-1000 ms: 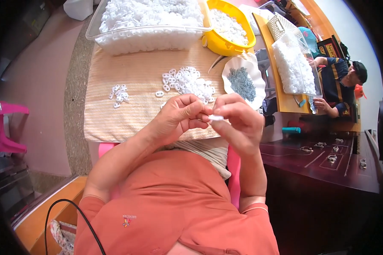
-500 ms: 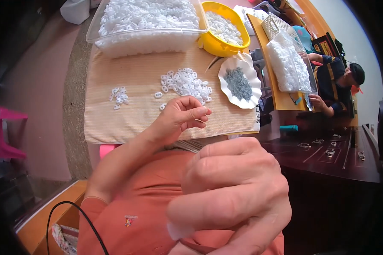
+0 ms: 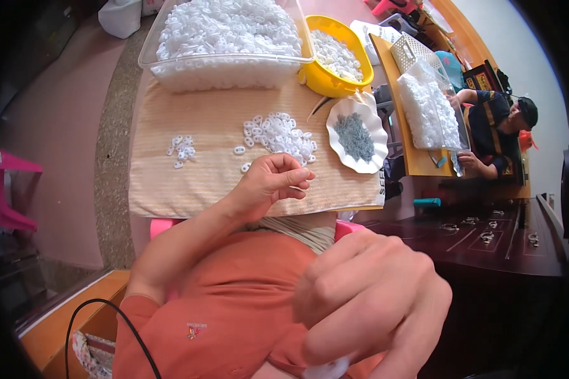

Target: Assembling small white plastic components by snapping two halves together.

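My left hand [image 3: 275, 180] hovers over the near edge of the cloth-covered table, thumb and fingertips pinched together. Whatever it pinches, if anything, is too small to make out. Large and close to the camera, my right hand [image 3: 376, 300] has its fingers curled in. A blurred small white plastic piece [image 3: 327, 368] shows at its underside, apparently in its grip. Just beyond my left hand lies a pile of white two-holed oval pieces [image 3: 281, 134], and farther left a smaller group of white pieces [image 3: 184, 148]. A white wavy-rimmed dish [image 3: 374, 163] holds small grey-blue parts [image 3: 354, 136].
At the table's back stand a clear bin [image 3: 224, 62] heaped with white pieces and a yellow basin [image 3: 319, 81]. Tweezers [image 3: 318, 107] lie near the dish. On the right, a person [image 3: 496, 123] sits at another table with a filled bin [image 3: 433, 110]. A pink stool [image 3: 9, 189] stands left.
My right hand has shifted right and slightly down, its fingers still curled. The left hand keeps its pinch in nearly the same place. The whole view has tilted slightly.
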The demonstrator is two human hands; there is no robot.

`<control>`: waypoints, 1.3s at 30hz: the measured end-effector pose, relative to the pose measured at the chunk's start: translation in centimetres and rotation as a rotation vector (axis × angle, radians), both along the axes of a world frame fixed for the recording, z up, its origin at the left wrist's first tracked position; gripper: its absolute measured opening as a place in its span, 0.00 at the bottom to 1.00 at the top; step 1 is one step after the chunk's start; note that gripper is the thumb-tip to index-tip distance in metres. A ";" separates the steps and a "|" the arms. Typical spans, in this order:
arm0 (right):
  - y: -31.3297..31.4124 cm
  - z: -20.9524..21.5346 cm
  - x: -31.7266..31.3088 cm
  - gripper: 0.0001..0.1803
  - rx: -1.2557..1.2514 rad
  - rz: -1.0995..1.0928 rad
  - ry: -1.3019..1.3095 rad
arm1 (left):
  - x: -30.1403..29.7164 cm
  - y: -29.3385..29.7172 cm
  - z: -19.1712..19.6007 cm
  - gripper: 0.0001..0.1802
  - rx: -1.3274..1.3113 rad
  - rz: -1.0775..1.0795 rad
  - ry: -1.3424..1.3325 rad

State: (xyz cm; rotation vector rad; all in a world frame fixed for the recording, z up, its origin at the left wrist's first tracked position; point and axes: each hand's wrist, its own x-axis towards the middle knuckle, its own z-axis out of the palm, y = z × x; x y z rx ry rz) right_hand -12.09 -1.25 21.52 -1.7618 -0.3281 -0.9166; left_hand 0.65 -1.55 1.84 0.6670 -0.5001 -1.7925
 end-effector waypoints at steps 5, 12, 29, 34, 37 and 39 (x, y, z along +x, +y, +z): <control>-0.1 -3.5 -0.3 0.07 0.172 -0.529 -0.219 | -0.2 0.0 0.4 0.05 -0.004 -0.018 0.010; -15.7 -7.2 -1.8 0.16 -0.011 -1.229 0.109 | -0.2 0.4 0.0 0.05 -0.028 -0.018 -0.004; -4.0 3.0 -3.6 0.21 -0.064 0.224 0.013 | -0.5 -0.1 -0.3 0.05 0.032 0.011 -0.038; -0.5 4.5 -4.4 0.21 0.005 -0.013 0.251 | -0.3 0.2 -0.1 0.07 0.047 0.030 -0.039; -1.9 3.3 -4.1 0.21 0.030 0.153 0.052 | -0.3 0.0 -0.4 0.06 0.049 0.032 -0.033; -2.2 3.0 -4.3 0.22 0.015 0.174 0.078 | -0.2 0.0 -0.7 0.05 0.056 0.034 -0.027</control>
